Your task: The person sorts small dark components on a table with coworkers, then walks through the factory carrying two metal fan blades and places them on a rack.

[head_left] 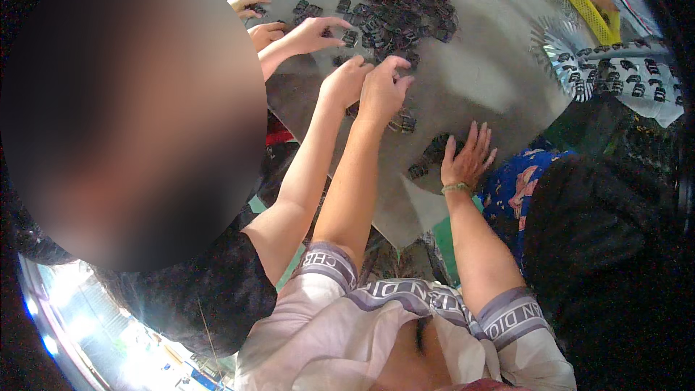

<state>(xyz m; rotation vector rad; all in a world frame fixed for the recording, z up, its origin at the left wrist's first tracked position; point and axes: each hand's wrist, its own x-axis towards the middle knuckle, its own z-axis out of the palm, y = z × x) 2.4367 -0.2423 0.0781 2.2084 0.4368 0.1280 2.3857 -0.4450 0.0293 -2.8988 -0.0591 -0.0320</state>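
The left hand [384, 90] reaches to the near edge of a loose heap of small black pieces [409, 3], its fingers curled inward and its thumb drawn close to the forefinger; whether anything is pinched between them, I cannot tell. The heap sprawls over the far middle of the table [499, 47], a smooth grey surface with a soft sheen, and its pieces look hard, squarish and ribbed with comb-like bars. The right hand [469, 159] is released, fingers spread with the back up, just beside a smaller dark cluster [431, 156] on the near side of the table; a thin greenish bracelet [455, 188] rings its wrist. Along the left, a co-worker's hand [315, 35] bends its fingers around one black piece [350, 38], while another hand [346, 85] lies right beside the left hand. To the right, similar pieces sit spaced out on a creased white sheet [670, 111], near a yellow basket [595, 14] of perforated lattice and blue patterned cloth [507, 188].
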